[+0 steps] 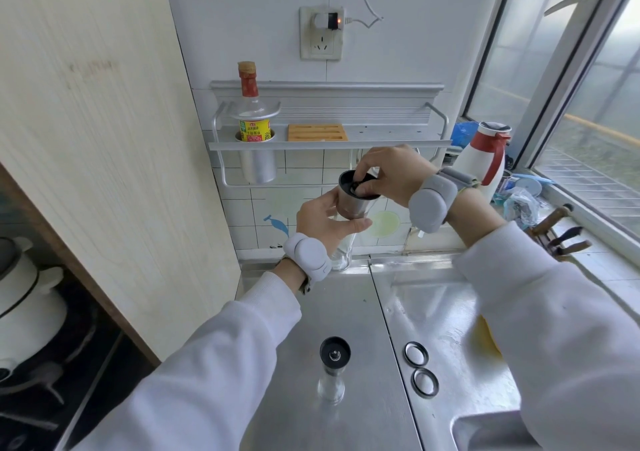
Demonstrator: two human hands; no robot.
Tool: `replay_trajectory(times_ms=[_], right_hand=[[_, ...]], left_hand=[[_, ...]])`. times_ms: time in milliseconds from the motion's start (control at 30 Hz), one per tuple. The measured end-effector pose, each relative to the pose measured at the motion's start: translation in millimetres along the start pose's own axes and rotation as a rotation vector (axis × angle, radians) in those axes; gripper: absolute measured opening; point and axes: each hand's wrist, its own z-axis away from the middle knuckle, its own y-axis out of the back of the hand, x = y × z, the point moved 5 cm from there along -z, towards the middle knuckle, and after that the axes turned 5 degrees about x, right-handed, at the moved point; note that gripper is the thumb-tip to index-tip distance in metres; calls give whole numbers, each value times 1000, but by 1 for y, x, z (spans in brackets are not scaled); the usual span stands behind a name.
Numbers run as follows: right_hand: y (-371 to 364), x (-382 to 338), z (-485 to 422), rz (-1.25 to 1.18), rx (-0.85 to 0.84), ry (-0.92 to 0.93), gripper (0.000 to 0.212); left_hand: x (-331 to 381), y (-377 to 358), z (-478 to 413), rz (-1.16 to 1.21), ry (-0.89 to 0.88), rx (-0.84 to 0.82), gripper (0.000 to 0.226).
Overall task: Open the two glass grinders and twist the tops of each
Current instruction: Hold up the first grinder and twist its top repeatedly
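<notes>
Grinder [350, 208] | left hand [322, 223] grips its body | right hand [393, 173] pinches its top

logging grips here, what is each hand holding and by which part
Both hold one grinder. The left hand grips it where the steel top meets the glass; the right hand pinches the knob inside that top. The second grinder stands unheld.

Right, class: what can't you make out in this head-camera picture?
Head view:
Glass body of the held steel-topped grinder: mostly hidden behind the left hand.
Centre of its black top: covered by the right hand.
White enamel pot: cut by the left edge.
Yellow thing: behind the right sleeve.
</notes>
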Motion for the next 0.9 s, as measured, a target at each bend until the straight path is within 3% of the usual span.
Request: replay_trajectory(times_ms=[233, 467, 567, 733, 900], right_hand=[[3, 0, -2, 64, 99, -115, 31], [0, -5, -3, 95, -33, 18, 12], [2, -4, -2, 38, -51, 37, 14], [5, -1, -2, 36, 77, -10, 19], [6, -2, 1, 15, -41, 49, 13]], left_hand=[[4, 0, -2, -22, -23, 39, 44], [4, -1, 0, -67, -33, 26, 43], [4, 0, 0, -52, -31, 41, 42], [9, -1, -2, -27, -36, 42, 39], [7, -3, -1, -16, -28, 33, 39]])
